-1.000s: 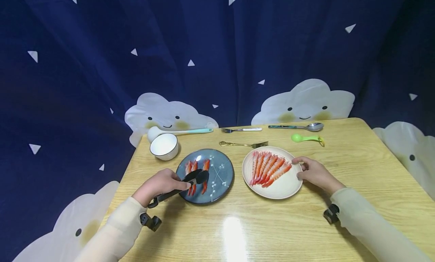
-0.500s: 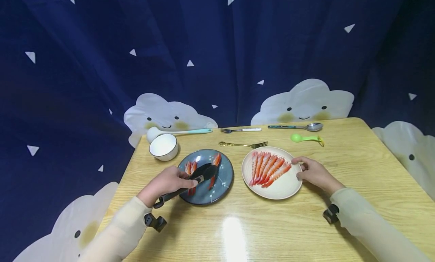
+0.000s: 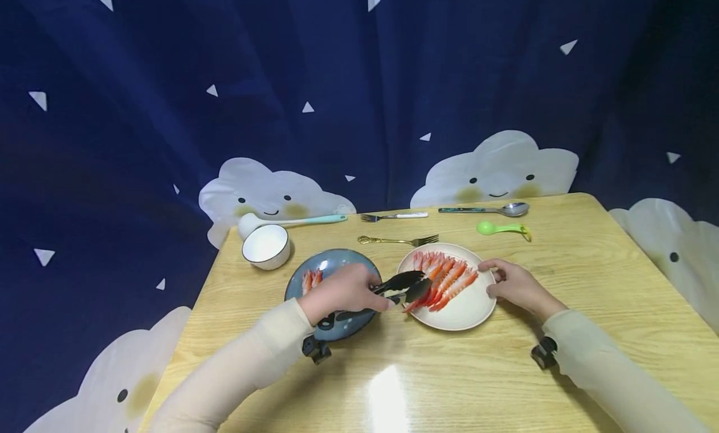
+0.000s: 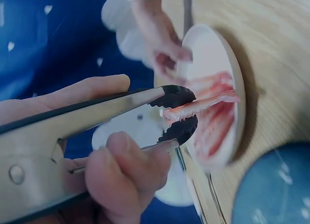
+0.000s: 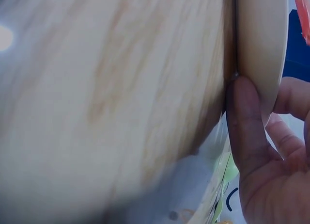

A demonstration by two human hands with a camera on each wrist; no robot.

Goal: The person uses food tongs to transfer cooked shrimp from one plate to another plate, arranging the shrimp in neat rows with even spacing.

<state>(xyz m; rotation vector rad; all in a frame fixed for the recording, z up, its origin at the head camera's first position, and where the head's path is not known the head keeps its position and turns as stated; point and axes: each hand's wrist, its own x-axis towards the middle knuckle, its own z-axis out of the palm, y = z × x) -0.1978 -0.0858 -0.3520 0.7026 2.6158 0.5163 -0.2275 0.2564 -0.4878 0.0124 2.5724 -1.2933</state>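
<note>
My left hand (image 3: 348, 289) grips a pair of metal tongs (image 4: 106, 110) with black tips. Pinched between the tips is a red-and-white shrimp (image 4: 203, 105), held over the left side of the white plate (image 3: 477, 305). Whether this shrimp touches the plate I cannot tell. Several other shrimp (image 3: 457, 289) lie fanned out on that plate. My right hand (image 3: 519, 289) holds the plate's right rim, thumb against its outer side in the right wrist view. Under my left forearm and hand, the blue plate (image 3: 337, 258) is partly hidden; shrimp (image 3: 311, 280) show at its left.
A white bowl (image 3: 266, 247) and a ladle (image 3: 292, 221) stand at the back left. Behind the plates lie a gold fork (image 3: 399, 240), a white-handled fork (image 3: 396, 216), a metal spoon (image 3: 483, 209) and a small green spoon (image 3: 500, 228). A dark blue curtain (image 3: 337, 58) hangs behind the table.
My left hand has moved right with the tongs, carrying a shrimp from the blue plate to over the white plate. My right hand has stayed on the white plate's rim.
</note>
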